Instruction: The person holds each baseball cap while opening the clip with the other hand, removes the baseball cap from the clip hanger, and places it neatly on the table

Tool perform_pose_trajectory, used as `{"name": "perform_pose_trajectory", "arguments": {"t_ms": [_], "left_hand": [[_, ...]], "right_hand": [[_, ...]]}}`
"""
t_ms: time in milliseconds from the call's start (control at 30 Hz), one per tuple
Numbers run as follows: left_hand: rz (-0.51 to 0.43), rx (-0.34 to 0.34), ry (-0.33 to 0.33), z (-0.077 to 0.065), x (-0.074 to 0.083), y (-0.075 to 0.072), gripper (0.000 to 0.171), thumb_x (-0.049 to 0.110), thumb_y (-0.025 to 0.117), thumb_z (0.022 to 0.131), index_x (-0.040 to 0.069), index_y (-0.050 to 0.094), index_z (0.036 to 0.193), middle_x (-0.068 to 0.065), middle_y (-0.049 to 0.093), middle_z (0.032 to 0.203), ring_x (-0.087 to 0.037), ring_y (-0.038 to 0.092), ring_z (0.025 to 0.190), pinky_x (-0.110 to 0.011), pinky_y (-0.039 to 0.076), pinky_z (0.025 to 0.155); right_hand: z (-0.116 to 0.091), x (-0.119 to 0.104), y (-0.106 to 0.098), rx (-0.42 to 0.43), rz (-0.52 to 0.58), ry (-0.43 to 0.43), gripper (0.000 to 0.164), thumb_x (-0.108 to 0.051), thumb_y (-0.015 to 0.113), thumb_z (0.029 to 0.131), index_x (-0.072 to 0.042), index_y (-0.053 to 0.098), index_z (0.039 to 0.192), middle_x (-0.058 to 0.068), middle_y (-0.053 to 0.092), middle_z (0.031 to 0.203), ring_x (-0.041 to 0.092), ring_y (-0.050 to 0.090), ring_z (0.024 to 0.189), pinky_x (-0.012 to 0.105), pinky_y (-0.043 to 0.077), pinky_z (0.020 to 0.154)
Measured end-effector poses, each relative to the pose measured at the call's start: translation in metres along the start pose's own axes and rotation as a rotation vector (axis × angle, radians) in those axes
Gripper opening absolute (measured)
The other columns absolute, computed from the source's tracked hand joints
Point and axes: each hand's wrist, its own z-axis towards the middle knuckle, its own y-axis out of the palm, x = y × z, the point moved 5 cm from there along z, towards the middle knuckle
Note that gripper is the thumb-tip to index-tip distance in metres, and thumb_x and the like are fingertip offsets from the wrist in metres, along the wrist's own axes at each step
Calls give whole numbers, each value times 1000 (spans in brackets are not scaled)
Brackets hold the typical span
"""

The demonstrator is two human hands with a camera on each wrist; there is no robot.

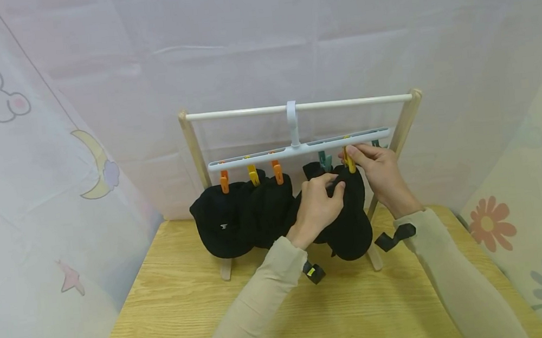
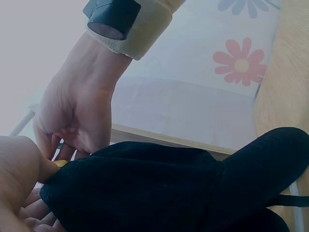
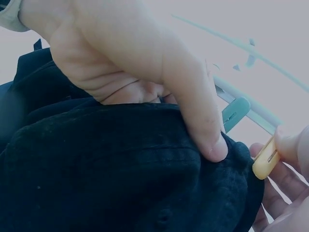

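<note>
Black caps hang from a light-blue clip hanger (image 1: 255,157). My left hand (image 1: 320,202) grips the upper edge of the rightmost black cap (image 1: 353,232), its thumb lying over the fabric in the right wrist view. My right hand (image 1: 383,175) pinches a yellow clip (image 3: 264,163) between thumb and fingers, right at that cap's edge. Whether the clip bites the fabric is hard to tell. Just left of it is a teal clip (image 3: 235,115). Toward the left end, another black cap (image 1: 223,228) hangs below orange clips (image 1: 224,183) and a yellow one.
The hanger hooks over the white rod (image 1: 236,113) of a wooden stand (image 1: 194,149) and tilts, right end higher. The stand's feet rest on a wood-grain table (image 1: 176,308). Behind hangs a pale printed cloth (image 1: 258,39). A black strap (image 1: 395,237) dangles near my right wrist.
</note>
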Motion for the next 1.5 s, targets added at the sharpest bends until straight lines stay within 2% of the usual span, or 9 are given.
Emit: {"name": "perform_pose_trajectory", "arguments": {"t_ms": [300,467,600,700,800,933,1200,1367,1500], "left_hand": [[-6,-13,-14,-7,-5,4,30,16,65,107,-2,74,128,1,53,47,-15,47,34,-18,27,35],[0,-1,-12,-9,-6,5,28,17,66,106,-1,75,126,-1,61,55,-18,66,51,-15,40,44],[-17,-11,-19,-11,-8,5,28,17,66,106,-1,75,126,-3,66,61,-20,68,53,-17,45,47],[-27,-14,-27,-12,-10,5,28,18,67,106,1,76,126,-6,71,68,-20,73,61,-17,55,60],[-34,-13,-45,-14,-12,5,26,18,68,106,2,76,125,-10,81,92,-20,80,90,-23,62,83],[-68,-31,-103,-18,-13,3,27,20,68,106,3,76,126,-11,78,126,-23,75,117,-33,60,99],[-127,-70,-196,-24,-11,-5,33,26,70,105,3,76,128,-12,75,133,-24,74,120,-37,61,100],[-193,-91,-238,-28,-11,-9,33,25,71,105,2,77,127,-12,78,126,-20,77,111,-33,62,94],[-279,-113,-277,-33,-14,-11,30,22,71,105,1,77,126,-12,80,120,-21,78,105,-32,63,92]], "right_hand": [[-1,-2,0,4,-7,-10,46,-40,67,106,-2,75,130,-10,72,110,12,59,122,44,40,118],[-1,-1,0,-1,1,3,47,-42,66,105,-5,74,132,-10,73,110,11,59,122,45,39,119],[-3,2,1,-5,23,24,47,-44,66,105,-7,73,134,-11,73,110,10,62,121,33,45,115],[-3,3,2,-10,69,14,47,-42,66,105,-7,73,135,-11,75,109,11,64,118,23,49,106],[-4,5,3,-21,130,-10,45,-39,67,105,-6,72,135,-9,78,109,13,66,116,20,51,100],[-6,5,4,-49,210,-38,40,-33,66,107,-6,72,135,-5,78,111,17,68,116,21,54,98],[-10,5,5,-97,281,-42,43,-28,64,108,-5,66,144,0,73,123,14,69,117,20,54,101],[-13,5,5,-107,300,-49,55,-26,62,109,7,52,152,0,73,125,15,70,117,21,54,103],[-16,6,5,-113,313,-54,56,-25,61,110,8,51,153,1,73,126,17,70,118,22,54,104]]}}
